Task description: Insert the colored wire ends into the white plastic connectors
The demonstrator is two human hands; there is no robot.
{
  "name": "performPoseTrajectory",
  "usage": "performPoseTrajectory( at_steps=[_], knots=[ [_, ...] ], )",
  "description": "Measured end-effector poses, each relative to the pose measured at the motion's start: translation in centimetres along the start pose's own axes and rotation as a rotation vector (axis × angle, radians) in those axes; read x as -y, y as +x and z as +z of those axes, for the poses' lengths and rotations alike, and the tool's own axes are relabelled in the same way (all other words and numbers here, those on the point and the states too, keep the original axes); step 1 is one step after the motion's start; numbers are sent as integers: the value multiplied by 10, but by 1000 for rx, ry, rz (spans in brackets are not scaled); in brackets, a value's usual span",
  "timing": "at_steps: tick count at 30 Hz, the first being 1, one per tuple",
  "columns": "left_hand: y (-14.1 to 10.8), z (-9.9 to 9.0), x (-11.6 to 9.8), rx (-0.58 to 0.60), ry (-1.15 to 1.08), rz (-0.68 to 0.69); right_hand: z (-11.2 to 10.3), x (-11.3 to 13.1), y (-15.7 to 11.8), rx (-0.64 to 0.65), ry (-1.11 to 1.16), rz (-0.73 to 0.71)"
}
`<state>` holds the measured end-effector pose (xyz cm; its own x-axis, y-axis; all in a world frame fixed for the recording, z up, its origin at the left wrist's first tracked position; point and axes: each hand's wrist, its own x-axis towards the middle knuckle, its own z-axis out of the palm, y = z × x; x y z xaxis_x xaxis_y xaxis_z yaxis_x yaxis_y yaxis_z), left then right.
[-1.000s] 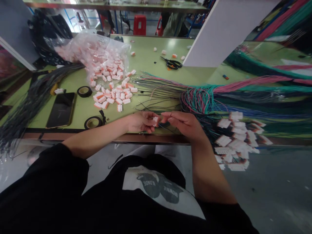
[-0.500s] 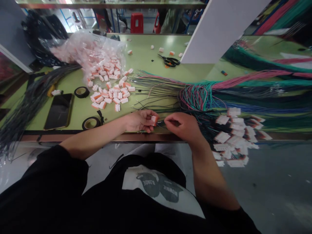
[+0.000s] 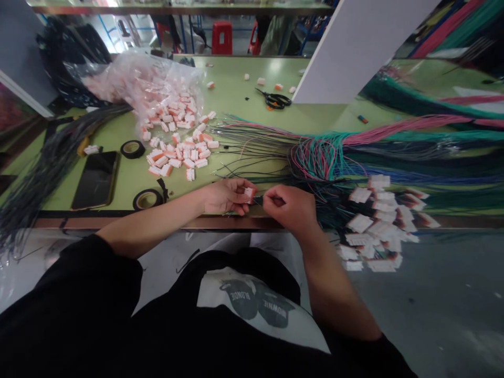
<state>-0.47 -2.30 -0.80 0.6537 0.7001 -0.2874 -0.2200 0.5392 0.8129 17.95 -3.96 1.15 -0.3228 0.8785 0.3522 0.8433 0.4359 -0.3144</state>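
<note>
Near the table's front edge, my left hand pinches a small white and orange connector between thumb and fingers. Just right of it, my right hand is closed on a thin dark wire that runs to the connector. Whether the wire's end is inside the connector is too small to tell. A pile of loose connectors lies beyond my left hand. Bundled green and pink wires spread behind my right hand, and finished-looking connectors on wires hang over the edge at the right.
A clear bag of connectors lies at the back left. Two black tape rolls and a phone are at the left, beside dark wires. Black-handled scissors lie near a white panel.
My right hand has moved slightly left and down, closer to the connector. My left hand keeps its hold in nearly the same place.
</note>
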Motion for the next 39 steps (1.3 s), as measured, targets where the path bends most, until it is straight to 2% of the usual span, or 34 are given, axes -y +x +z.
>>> performPoseTrajectory(
  at_steps=[9, 18, 20, 23, 24, 25, 27, 29, 30, 32, 36, 39],
  knots=[
    [0, 4, 0, -43, 11, 3, 3, 5, 0, 66, 184, 111],
    [0, 5, 3, -100, 38, 55, 14, 11, 4, 166, 186, 132],
    [0, 6, 2, -117, 42, 55, 8, 8, 6, 220, 184, 98],
    [-1, 9, 0, -91, 51, 6, -15, 2, 19, 370, 255, -22],
    [-2, 10, -2, -70, 57, -19, -23, 0, 27, 371, 247, -42],
    [-4, 11, -4, -51, 61, -40, -31, -2, 37, 318, 199, -32],
    [-7, 13, -7, -30, 65, -69, -38, -6, 64, 131, 9, 65],
    [-10, 13, -11, -36, 56, -78, -32, -10, 94, 46, -194, 179],
    [-10, 13, -12, -40, 52, -80, -25, -12, 109, 53, -269, 224],
    [-11, 11, -13, -36, 50, -87, -6, -16, 134, 146, -366, 307],
    [-8, 7, -15, -3, 67, -96, 29, -24, 159, 272, -419, 264],
    [-6, 7, -16, -8, 68, -106, 36, -30, 161, 298, -446, 190]
  ],
)
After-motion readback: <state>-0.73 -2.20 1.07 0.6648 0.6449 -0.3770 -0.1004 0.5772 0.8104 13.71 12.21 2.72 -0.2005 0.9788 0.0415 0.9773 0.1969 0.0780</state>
